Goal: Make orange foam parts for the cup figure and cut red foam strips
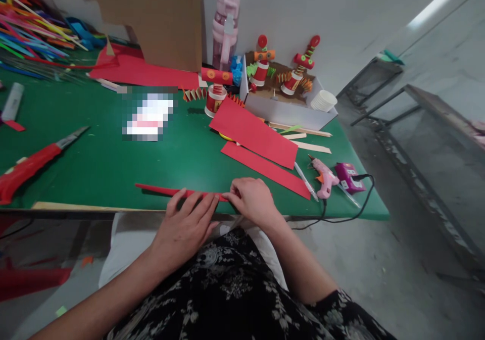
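Observation:
A narrow strip of red paper [153, 189], which looks folded lengthwise, lies along the front edge of the green table. My left hand [185, 226] rests over its middle with the fingers stretched out and pressing down on it. At the strip's right end, my right hand [253, 201] is closed in a pinch on the paper, with the fingers curled. Just beyond the right hand lie a flat red paper strip [265, 171] and a wider red paper sheet [255, 133].
Red-handled scissors [30, 171] lie at left. To the right are a white pen [306, 181], a pink glue gun [325, 176] with its cable, and a purple box [348, 177]. Paper-cup figures [216, 97] and a grey box [288, 108] stand behind, near a pink bottle [225, 32].

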A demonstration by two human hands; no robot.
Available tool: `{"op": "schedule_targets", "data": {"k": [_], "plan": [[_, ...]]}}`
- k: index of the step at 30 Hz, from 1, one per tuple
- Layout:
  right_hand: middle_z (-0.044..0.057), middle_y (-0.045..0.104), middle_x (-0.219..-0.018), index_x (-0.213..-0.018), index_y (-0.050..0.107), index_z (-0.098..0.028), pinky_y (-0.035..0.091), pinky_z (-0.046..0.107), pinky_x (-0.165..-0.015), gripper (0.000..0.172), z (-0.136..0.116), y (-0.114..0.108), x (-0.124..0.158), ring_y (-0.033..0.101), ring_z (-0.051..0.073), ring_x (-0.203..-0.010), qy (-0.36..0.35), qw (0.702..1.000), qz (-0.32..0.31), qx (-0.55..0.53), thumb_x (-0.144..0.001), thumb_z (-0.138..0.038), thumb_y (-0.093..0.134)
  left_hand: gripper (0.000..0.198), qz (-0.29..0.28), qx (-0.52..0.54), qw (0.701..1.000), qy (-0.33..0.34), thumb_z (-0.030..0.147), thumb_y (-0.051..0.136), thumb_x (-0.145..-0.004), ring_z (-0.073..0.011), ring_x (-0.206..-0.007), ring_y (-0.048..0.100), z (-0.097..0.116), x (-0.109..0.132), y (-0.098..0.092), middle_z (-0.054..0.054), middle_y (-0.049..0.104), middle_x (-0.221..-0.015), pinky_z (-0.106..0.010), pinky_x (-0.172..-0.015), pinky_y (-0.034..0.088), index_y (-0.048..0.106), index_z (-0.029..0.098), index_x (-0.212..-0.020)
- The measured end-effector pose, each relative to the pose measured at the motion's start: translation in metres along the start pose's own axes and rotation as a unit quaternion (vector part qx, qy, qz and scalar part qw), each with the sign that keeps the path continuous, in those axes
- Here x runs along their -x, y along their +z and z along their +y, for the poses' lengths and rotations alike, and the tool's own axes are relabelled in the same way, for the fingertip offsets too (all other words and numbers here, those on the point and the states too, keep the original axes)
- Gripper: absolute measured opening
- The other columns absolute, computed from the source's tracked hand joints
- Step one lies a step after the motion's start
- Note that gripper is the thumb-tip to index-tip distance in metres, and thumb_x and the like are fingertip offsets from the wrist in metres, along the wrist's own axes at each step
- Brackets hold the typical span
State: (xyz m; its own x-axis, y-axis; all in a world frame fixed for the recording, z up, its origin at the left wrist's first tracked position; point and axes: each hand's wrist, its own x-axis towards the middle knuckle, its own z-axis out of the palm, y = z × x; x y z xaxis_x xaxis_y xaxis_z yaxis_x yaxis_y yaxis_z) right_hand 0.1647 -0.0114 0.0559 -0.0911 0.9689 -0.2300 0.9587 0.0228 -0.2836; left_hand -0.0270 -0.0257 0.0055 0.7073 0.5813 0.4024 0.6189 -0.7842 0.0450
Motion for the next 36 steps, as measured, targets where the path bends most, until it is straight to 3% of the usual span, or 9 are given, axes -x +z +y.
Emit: {"op": "schedule_targets", "data": {"k": [7, 15, 21, 29, 32, 34, 36], "plan": [[-0.001, 0.067, -0.072, -0.080, 0.063, -0.019, 0.033, 0.026, -0.068, 0.016, 0.019, -0.006, 0.015, 0.060, 0.014, -0.071, -0.006, 0.997, 0.024, -0.072, -0.092, -0.028, 0.068, 0.039, 0.013, 0.022, 1.000, -0.007, 0.026, 0.054, -0.095, -0.0303, -0.112, 0.060, 0.002, -0.003, 0.001, -0.012, 0.072, -0.119, -0.054, -0.111, 0.029, 0.061, 0.016, -0.133], [-0.004, 0.067, -0.070, -0.078, 0.065, -0.019, 0.036, 0.024, -0.072, 0.012, 0.055, -0.004, 0.038, 0.058, 0.013, -0.070, 0.038, 0.981, 0.084, -0.168, -0.090, -0.019, 0.068, 0.044, 0.010, 0.024, 1.000, -0.004, 0.023, 0.053, -0.095, -0.0330, -0.114, 0.061, 0.000, 0.004, 0.003, -0.015, 0.069, -0.125, -0.056, -0.111, 0.026, 0.055, 0.014, -0.138], [-0.002, 0.067, -0.074, -0.083, 0.065, -0.020, 0.036, 0.030, -0.083, 0.008, 0.062, 0.006, 0.043, 0.059, 0.016, -0.075, 0.066, 0.982, 0.126, -0.124, -0.090, -0.021, 0.069, 0.050, 0.011, 0.018, 1.000, -0.009, 0.022, 0.054, -0.095, -0.0327, -0.112, 0.062, 0.001, 0.004, 0.004, -0.013, 0.069, -0.125, -0.058, -0.111, 0.027, 0.048, 0.017, -0.144], [0.001, 0.068, -0.078, -0.086, 0.061, -0.020, 0.037, 0.032, -0.088, 0.010, 0.058, 0.015, 0.043, 0.059, 0.019, -0.082, 0.067, 0.985, 0.151, -0.047, -0.092, -0.025, 0.067, 0.058, -0.001, -0.011, 0.999, 0.045, 0.029, 0.054, -0.095, -0.0338, -0.108, 0.062, -0.006, 0.006, 0.004, -0.016, 0.068, -0.127, -0.059, -0.109, 0.027, 0.040, 0.014, -0.149], [0.001, 0.068, -0.077, -0.088, 0.061, -0.020, 0.039, 0.035, -0.088, 0.010, 0.063, 0.018, 0.043, 0.060, 0.021, -0.081, 0.066, 0.984, 0.162, -0.022, -0.094, -0.028, 0.064, 0.058, 0.004, 0.009, 1.000, 0.010, 0.030, 0.053, -0.096, -0.0331, -0.110, 0.062, -0.003, 0.006, 0.005, -0.014, 0.068, -0.127, -0.059, -0.112, 0.025, 0.039, 0.017, -0.151], [0.003, 0.070, -0.080, -0.093, 0.063, -0.020, 0.041, 0.037, -0.087, 0.009, 0.066, 0.020, 0.047, 0.061, 0.022, -0.083, 0.072, 0.979, 0.191, 0.004, -0.095, -0.028, 0.061, 0.056, 0.010, 0.027, 0.999, -0.024, 0.030, 0.052, -0.097, -0.0323, -0.111, 0.062, 0.001, 0.006, 0.006, -0.013, 0.069, -0.126, -0.059, -0.114, 0.024, 0.041, 0.020, -0.151], [0.008, 0.071, -0.091, -0.101, 0.064, -0.018, 0.044, 0.041, -0.087, 0.014, 0.062, 0.021, 0.054, 0.061, 0.025, -0.089, 0.094, 0.957, 0.274, 0.032, -0.098, -0.027, 0.055, 0.054, 0.012, 0.039, 0.999, -0.033, 0.031, 0.051, -0.097, -0.0316, -0.112, 0.061, 0.003, 0.006, 0.007, -0.012, 0.069, -0.125, -0.058, -0.116, 0.023, 0.043, 0.022, -0.149]]}}
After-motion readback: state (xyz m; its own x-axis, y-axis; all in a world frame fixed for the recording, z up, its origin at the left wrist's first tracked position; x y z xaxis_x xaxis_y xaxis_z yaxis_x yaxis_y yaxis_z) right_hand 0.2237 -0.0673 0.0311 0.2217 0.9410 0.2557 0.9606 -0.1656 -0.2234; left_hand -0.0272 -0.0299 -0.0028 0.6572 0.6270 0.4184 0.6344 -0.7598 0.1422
